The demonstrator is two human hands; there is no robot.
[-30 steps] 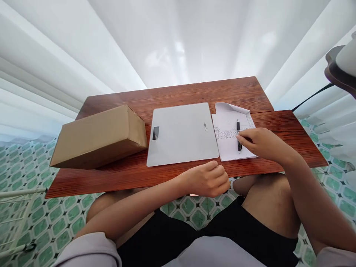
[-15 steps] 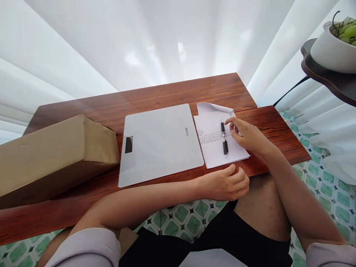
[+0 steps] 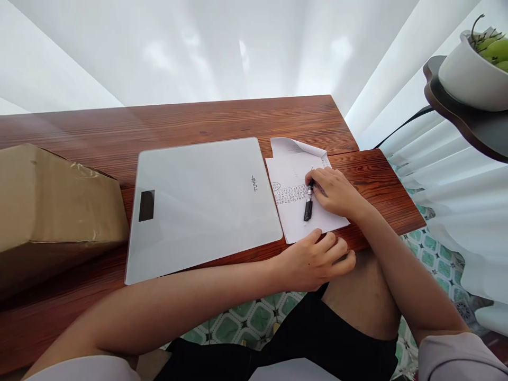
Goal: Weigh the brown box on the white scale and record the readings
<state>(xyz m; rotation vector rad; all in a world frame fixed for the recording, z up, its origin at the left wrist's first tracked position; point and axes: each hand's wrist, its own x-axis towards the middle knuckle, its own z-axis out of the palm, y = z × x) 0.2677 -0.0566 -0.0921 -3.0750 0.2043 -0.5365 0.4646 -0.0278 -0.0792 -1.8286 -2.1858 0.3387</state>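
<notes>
Right hand on the pen, left hand resting at the near edge.

The right hand [image 3: 333,191] closes its fingertips on a black pen [image 3: 308,203] lying on a printed sheet of paper [image 3: 296,198]. The left hand [image 3: 315,259] lies loosely curled, holding nothing, touching the wooden surface [image 3: 222,119] just below the sheet. A white scale [image 3: 202,203] sits beside the paper, a cardboard box [image 3: 51,206] farther left.

Domestic room: sheer white curtains [image 3: 448,211], green patterned floor tiles [image 3: 246,323], wooden counter [image 3: 198,119], side shelf [image 3: 468,119] bearing a white bowl [image 3: 468,79] of green fruit.
</notes>
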